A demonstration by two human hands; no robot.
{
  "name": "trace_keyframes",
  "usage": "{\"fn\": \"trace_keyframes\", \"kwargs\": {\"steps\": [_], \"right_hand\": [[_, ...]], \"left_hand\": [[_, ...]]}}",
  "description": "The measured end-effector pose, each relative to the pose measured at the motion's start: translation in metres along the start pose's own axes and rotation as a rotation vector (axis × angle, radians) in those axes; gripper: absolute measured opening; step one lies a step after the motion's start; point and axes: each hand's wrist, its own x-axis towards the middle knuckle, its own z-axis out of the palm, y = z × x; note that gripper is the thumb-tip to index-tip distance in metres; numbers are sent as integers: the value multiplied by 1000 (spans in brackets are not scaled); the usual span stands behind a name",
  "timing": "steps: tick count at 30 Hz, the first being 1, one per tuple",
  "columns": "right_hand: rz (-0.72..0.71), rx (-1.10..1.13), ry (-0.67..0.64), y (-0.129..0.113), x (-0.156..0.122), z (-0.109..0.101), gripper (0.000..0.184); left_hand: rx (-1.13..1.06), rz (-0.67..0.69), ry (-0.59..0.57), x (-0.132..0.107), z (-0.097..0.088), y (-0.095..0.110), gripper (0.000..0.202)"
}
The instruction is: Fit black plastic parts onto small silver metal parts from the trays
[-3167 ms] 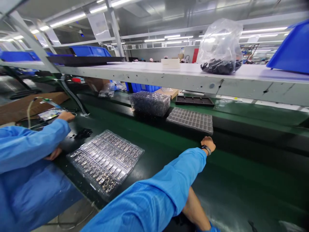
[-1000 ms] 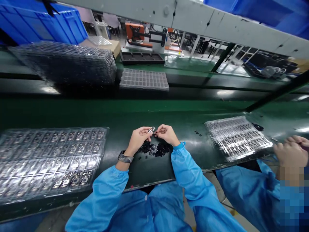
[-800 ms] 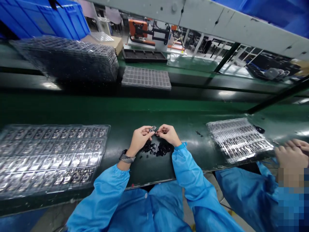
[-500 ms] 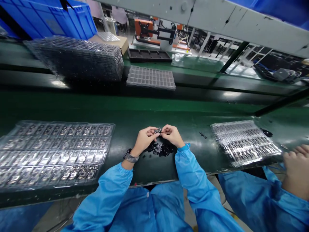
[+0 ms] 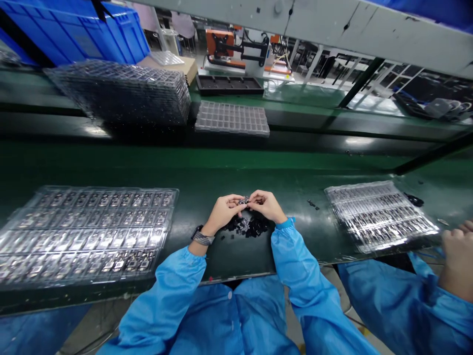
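My left hand (image 5: 220,213) and my right hand (image 5: 266,205) meet over the green belt (image 5: 236,172), fingers pinched together on one small metal and black part (image 5: 243,200). Just beneath them lies a heap of small black parts (image 5: 248,226). A clear blister tray (image 5: 86,234) filled with several rows of metal parts lies to my left. A watch band sits on my left wrist (image 5: 201,237). Both sleeves are blue.
A second filled clear tray (image 5: 380,215) lies at the right, beside another person's hand (image 5: 457,256) and blue sleeve. Behind the belt stand a stack of clear trays (image 5: 121,91), a single empty grid tray (image 5: 232,118), a black tray (image 5: 229,85) and blue bins (image 5: 74,29).
Earlier I looked left with my arm stretched toward the far trays. Over the last second both hands stay pinched on the small part above the heap; only the view has shifted slightly.
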Motion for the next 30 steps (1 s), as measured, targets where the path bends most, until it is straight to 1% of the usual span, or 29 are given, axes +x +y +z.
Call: {"fn": "trace_keyframes", "kwargs": {"steps": [3,8,12,17,22,30], "right_hand": [[-5,-43,14,0,-1,-2,28],[-30,-131,41,0,-1,-4,22],[-42,-186,36,1,-1,-5,19],[-67,-229,37,3,-1,-2,12],[-107,-252,62,2,-2,0,5],[-131,-263,98,2,-2,-1,7]], "left_hand": [[10,-20,-36,1,-3,-1,35],[42,-40,-49,1,-4,-2,34],[59,-42,-40,1,-4,-1,33],[20,-37,14,1,-4,0,32],[-37,-50,-2,1,-2,-3,34],[-55,-44,0,2,0,-7,33]]}}
